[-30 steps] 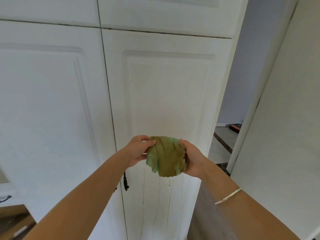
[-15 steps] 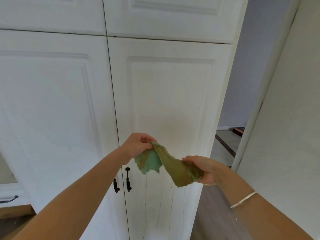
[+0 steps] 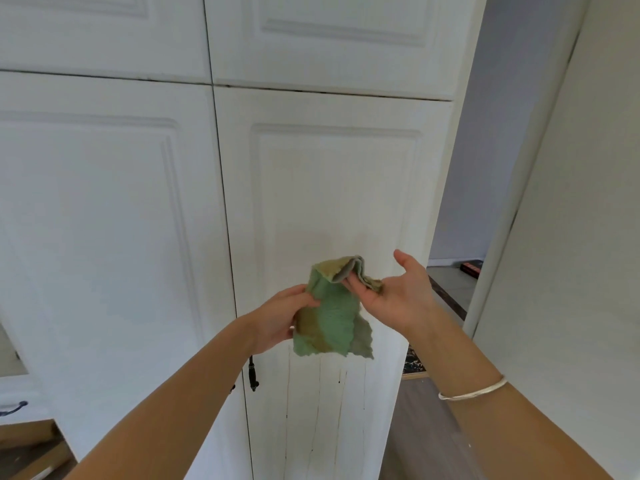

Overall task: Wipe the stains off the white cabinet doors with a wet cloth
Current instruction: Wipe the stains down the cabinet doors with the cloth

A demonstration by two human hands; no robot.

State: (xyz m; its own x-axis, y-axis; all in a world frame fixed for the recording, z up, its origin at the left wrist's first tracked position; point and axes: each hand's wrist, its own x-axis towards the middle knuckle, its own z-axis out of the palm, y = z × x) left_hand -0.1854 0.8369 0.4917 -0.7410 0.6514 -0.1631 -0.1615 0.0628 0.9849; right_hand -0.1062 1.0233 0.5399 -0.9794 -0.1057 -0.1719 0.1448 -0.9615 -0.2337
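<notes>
A green cloth (image 3: pixel 332 313) with brownish dirty patches hangs in front of the right white cabinet door (image 3: pixel 332 188). My left hand (image 3: pixel 282 318) grips the cloth's left side. My right hand (image 3: pixel 398 294) is turned palm up with the thumb raised, and the cloth's folded top edge lies over its fingers. Thin dark drip stains (image 3: pixel 339 393) run down the lower part of that door below the cloth. The left cabinet door (image 3: pixel 104 220) is beside it.
Black door handles (image 3: pixel 254 374) sit at the seam between the two doors. Upper cabinet doors (image 3: pixel 329 32) are above. A white panel (image 3: pixel 571 237) stands close on the right, with a doorway and floor (image 3: pixel 450 282) behind. A drawer handle (image 3: pixel 14 407) is at lower left.
The cloth was bunched between both hands, then pulled open. Now my right hand has turned palm up and risen, and the cloth hangs from my left hand in front of the door.
</notes>
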